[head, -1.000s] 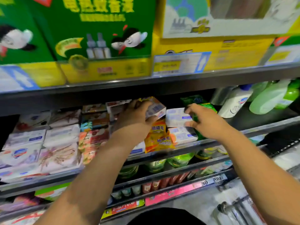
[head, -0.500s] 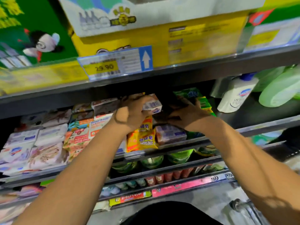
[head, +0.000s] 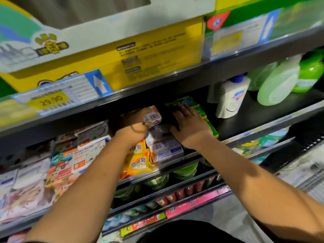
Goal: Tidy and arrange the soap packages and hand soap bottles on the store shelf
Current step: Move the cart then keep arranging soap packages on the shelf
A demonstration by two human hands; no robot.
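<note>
My left hand [head: 135,125] grips a white soap box [head: 152,116] with a barcode, held above a stack of similar white soap boxes [head: 166,149] on the middle shelf. My right hand [head: 188,123] lies flat, fingers spread, reaching into the dark gap beside the green soap packs [head: 201,111], touching the stack's top. Yellow sulfur soap packs [head: 136,160] stand just below my left wrist. A white hand soap bottle [head: 231,97] with a blue cap stands to the right, with pale green bottles [head: 277,83] beyond it.
Goat soap boxes [head: 82,155] and white soap packs [head: 26,181] fill the shelf's left side. The shelf above [head: 157,85] hangs low, carrying a yellow carton [head: 149,55] and a 29.90 price tag [head: 52,100]. Lower shelves hold green bottles [head: 184,172].
Both hands have pushed deeper into the shelf. My right hand let go of the white box it held a second ago and now lies flat by the green packs.
</note>
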